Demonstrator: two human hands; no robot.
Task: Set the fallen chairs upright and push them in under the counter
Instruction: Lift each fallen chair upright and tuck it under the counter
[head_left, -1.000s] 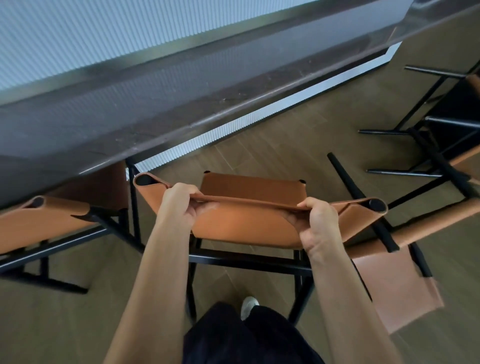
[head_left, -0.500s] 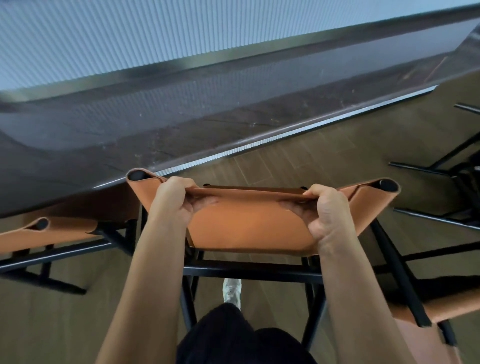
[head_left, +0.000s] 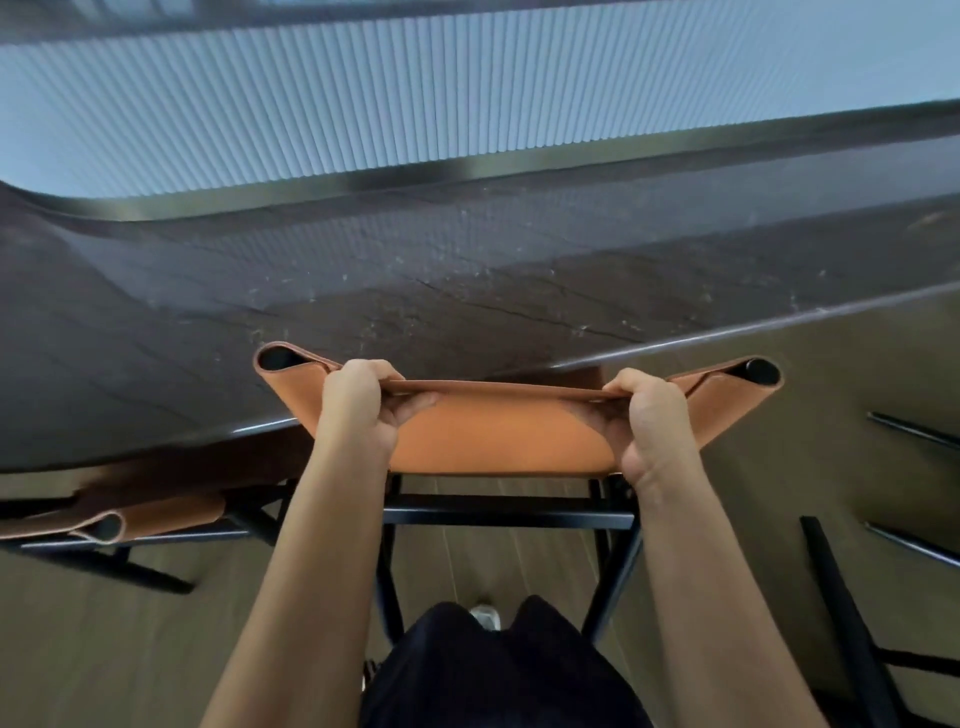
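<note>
An upright chair (head_left: 504, 436) with a tan leather backrest and black metal frame stands right in front of me. My left hand (head_left: 361, 408) grips the top edge of the backrest near its left end. My right hand (head_left: 652, 426) grips the same edge near its right end. The seat is hidden under the dark stone counter (head_left: 467, 291), whose front edge lies just over the backrest. A second tan chair (head_left: 135, 519) sits tucked under the counter at the left.
Black legs of a fallen chair (head_left: 852, 623) lie on the wooden floor at the lower right, with more thin black bars (head_left: 914, 431) at the right edge. A ribbed pale wall panel (head_left: 467, 93) runs behind the counter.
The chair has moved forward under the counter with both hands still on the backrest. The seat is no longer visible, and the fallen chair has slipped toward the right edge.
</note>
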